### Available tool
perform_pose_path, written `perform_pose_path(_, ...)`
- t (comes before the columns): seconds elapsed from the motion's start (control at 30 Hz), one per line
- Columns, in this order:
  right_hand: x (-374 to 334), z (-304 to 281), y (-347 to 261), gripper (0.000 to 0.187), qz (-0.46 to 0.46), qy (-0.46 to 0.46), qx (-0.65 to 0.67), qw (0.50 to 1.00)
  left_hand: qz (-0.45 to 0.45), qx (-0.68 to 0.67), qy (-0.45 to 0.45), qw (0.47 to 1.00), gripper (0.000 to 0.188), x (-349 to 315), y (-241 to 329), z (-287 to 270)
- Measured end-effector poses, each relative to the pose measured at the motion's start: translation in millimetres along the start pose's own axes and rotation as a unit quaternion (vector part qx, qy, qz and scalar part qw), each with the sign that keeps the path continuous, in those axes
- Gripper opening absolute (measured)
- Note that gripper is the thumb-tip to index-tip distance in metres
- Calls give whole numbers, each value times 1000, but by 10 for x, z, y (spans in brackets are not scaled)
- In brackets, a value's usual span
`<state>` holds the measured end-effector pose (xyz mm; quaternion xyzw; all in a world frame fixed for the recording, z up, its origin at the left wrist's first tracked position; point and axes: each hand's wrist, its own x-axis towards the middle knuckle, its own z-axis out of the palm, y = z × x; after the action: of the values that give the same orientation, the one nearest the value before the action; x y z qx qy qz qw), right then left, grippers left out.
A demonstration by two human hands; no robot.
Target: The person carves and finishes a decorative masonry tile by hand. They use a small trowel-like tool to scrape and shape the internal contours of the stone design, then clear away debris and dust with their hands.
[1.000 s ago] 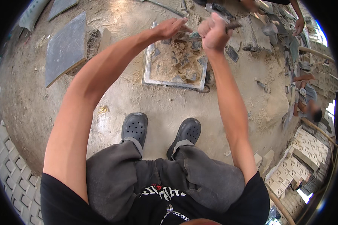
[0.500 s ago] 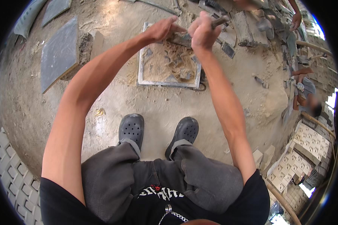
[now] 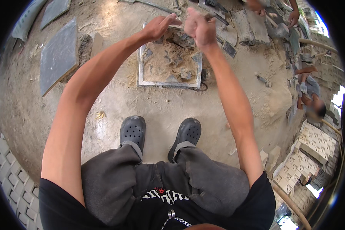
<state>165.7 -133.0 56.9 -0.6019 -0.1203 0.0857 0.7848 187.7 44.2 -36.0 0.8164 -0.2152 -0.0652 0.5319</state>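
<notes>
My left hand (image 3: 158, 28) reaches over the far left part of a square, pale-rimmed frame (image 3: 140, 69), fingers stretched to the right, with nothing visible in them. The frame lies on the ground and holds sandy rubble (image 3: 161, 63) and broken dark tile pieces (image 3: 175, 58). To the right, above the frame's far right corner, my right hand (image 3: 201, 30) is closed in a fist and somewhat blurred. The end of a tool handle (image 3: 209, 17) shows at its far side; the tool's other end is hidden. Both hands are apart.
Grey slabs (image 3: 59, 55) lean at the left. A flat-bladed tool (image 3: 229, 49) and a block (image 3: 251, 27) lie to the far right. Co-workers' hands (image 3: 293, 17) show at the far right edge, another person (image 3: 312, 92) lower down. Patterned pale tiles (image 3: 306, 153) are stacked at right.
My right hand has lifted slightly and moved left, and less of the tool handle shows. My left hand has shifted a little to the left. The frame stays on the ground.
</notes>
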Motion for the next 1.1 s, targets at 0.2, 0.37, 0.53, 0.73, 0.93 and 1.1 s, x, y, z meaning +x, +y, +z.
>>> perform_pose_path(0.2, 107, 65, -474, 48, -50, 150, 73, 985, -29, -53, -71, 996, 86, 303, -119, 194)
perform_pose_path(0.37, 16, 132, -141, 46, -125, 329, -20, 936, -56, -54, -85, 993, 81, 290, -56, 300)
perform_pose_path(0.53, 76, 7, -128, 47, -70, 84, -13, 994, -97, -23, -105, 989, 81, 253, 7, 256)
perform_pose_path(0.73, 122, -14, -364, 48, -19, 154, 10, 988, -70, -25, -85, 994, 82, 224, -42, 245)
perform_pose_path(0.93, -20, 90, 136, 47, -94, 287, -39, 953, -65, -35, -98, 992, 82, 269, -59, 263)
perform_pose_path(1.1, -11, 110, -160, 47, -96, 269, -29, 958, -45, -52, -107, 992, 77, 187, 33, 240)
